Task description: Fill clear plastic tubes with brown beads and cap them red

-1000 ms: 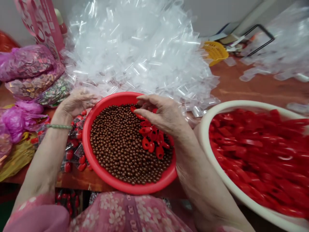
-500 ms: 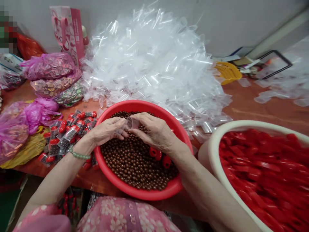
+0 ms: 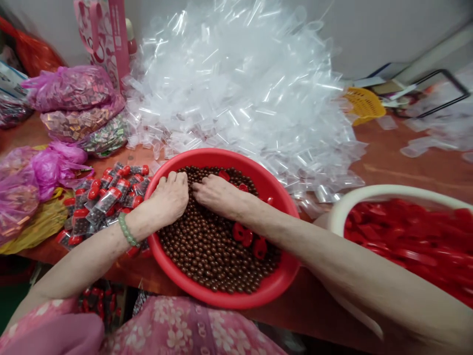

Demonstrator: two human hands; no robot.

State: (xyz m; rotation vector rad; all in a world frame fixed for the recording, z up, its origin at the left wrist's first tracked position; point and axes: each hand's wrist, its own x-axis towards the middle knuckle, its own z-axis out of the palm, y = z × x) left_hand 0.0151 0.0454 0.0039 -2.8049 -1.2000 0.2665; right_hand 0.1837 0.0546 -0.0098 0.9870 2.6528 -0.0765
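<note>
My left hand (image 3: 170, 198) is curled, knuckles up, over the left side of a red basin (image 3: 221, 298), with a green bead bracelet on its wrist. Its fingertips point down and are hidden, so whatever they grip cannot be made out. Beside it, a small gap away, my right hand (image 3: 213, 196) dips its bent fingers among shiny brown balls (image 3: 207, 256); its fingertips are hidden too. The balls fill much of the basin. Several red caps (image 3: 259, 248) lie on them, below and around my right forearm.
A large heap of clear plastic tubes (image 3: 236, 84) rises behind the basin. Filled red-capped tubes (image 3: 99, 199) are piled at left, near pink bags (image 3: 74, 88). To the right stands a white tub (image 3: 338, 212) of red caps. A yellow basket (image 3: 365, 104) sits farther back.
Both hands were raised together above the balls around a clear tube. They have since lowered into the basin and moved apart slightly; the tube no longer shows. The view has shifted a little.
</note>
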